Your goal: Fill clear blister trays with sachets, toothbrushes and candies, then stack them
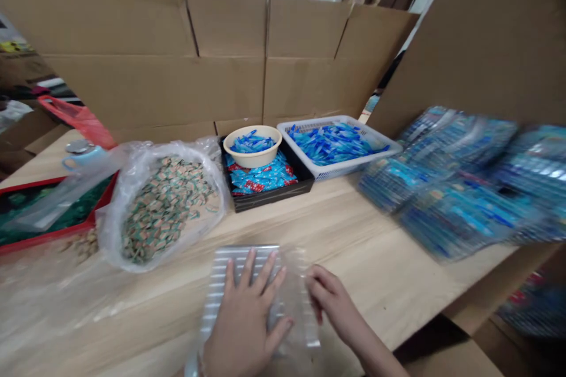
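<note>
My left hand (247,318) lies flat with spread fingers on a clear ribbed plastic tray (217,271) at the front of the table. Thin clear film, apparently a plastic bag (297,306), covers or extends from the tray's right side. At the film's right edge, the curled fingers of my right hand (329,294) pinch it, though the fingertips are partly hidden. Behind my hands, a black tray (274,197) holds blue and red printed packets (260,177). A cream bowl (252,159) of small blue plastic pieces rests on those packets.
A white basket (354,162) holds more blue pieces. Stacked packs (469,206) fill the right side, blurred. On the left are a clear bag (110,235) of small tan and green pieces and a red tray (88,224). Cardboard walls (230,88) border the table.
</note>
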